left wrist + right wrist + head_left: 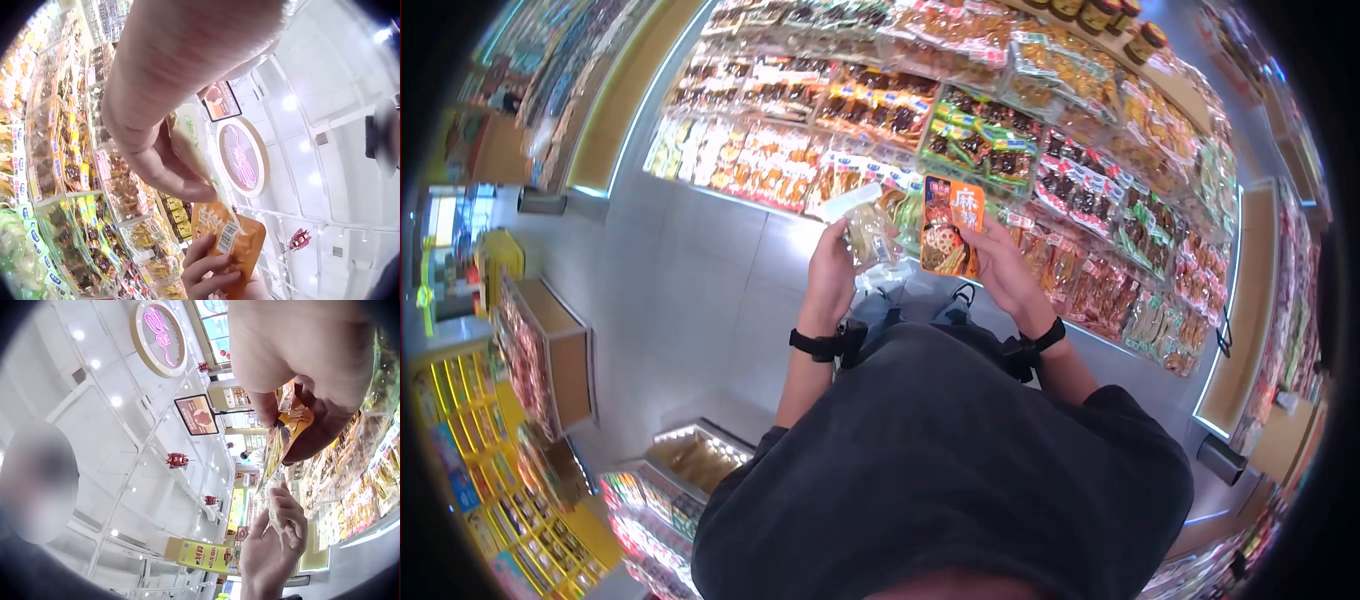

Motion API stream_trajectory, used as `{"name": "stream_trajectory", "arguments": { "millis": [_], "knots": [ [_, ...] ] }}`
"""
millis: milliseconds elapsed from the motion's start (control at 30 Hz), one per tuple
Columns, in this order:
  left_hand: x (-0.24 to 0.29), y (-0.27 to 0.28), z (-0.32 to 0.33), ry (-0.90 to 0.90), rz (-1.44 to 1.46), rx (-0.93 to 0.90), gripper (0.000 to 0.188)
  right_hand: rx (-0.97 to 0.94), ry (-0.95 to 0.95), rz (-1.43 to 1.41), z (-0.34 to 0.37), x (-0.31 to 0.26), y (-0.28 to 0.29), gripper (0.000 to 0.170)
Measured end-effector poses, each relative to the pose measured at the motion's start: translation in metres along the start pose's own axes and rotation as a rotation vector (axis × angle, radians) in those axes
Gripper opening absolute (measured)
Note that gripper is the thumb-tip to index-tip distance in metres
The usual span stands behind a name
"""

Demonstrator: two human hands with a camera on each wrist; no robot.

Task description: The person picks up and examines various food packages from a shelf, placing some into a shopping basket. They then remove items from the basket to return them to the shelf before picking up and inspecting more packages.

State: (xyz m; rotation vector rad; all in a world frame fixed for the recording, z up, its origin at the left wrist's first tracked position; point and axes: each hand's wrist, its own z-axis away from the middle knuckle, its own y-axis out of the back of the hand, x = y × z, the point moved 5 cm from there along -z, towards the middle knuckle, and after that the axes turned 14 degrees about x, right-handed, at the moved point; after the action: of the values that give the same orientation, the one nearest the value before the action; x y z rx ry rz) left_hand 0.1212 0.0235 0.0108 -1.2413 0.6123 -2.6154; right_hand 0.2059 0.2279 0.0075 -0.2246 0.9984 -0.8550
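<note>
An orange packet (948,228) with large white characters stands upright in my right hand (1005,268), pinched at its right edge. My left hand (831,275) grips a clear packet (870,232) with a pale top, just left of the orange one; the two are apart. In the left wrist view the left hand (165,150) curls round the pale packet (192,140), and the back of the orange packet (240,247) shows a barcode. The right wrist view has the right hand (306,375) pinching the orange packet (290,434) between thumb and fingers.
Sloping shelves of bagged snacks (985,135) spread in front of me, with jars (1097,14) along the top. Grey floor (690,260) lies to the left, beside a wooden display box (550,350) and a yellow rack (520,480). A round sign (242,156) hangs overhead.
</note>
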Motion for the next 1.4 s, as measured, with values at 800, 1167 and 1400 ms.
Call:
{"name": "stream_trajectory", "arguments": {
  "millis": [800, 1167, 1400],
  "knots": [
    [0.093, 0.264, 0.024, -0.231, 0.083, 0.056, 0.043, -0.317, 0.995, 1.119, -0.002, 0.184, -0.297, 0.036],
    [0.143, 0.294, 0.035, -0.432, 0.172, 0.137, 0.077, -0.524, 1.730, 1.146, 0.050, 0.158, -0.341, 0.025],
    [0.127, 0.266, 0.060, -0.245, 0.267, -0.132, 0.048, -0.562, 1.738, 1.134, 0.041, 0.168, -0.337, 0.029]
  ]
}}
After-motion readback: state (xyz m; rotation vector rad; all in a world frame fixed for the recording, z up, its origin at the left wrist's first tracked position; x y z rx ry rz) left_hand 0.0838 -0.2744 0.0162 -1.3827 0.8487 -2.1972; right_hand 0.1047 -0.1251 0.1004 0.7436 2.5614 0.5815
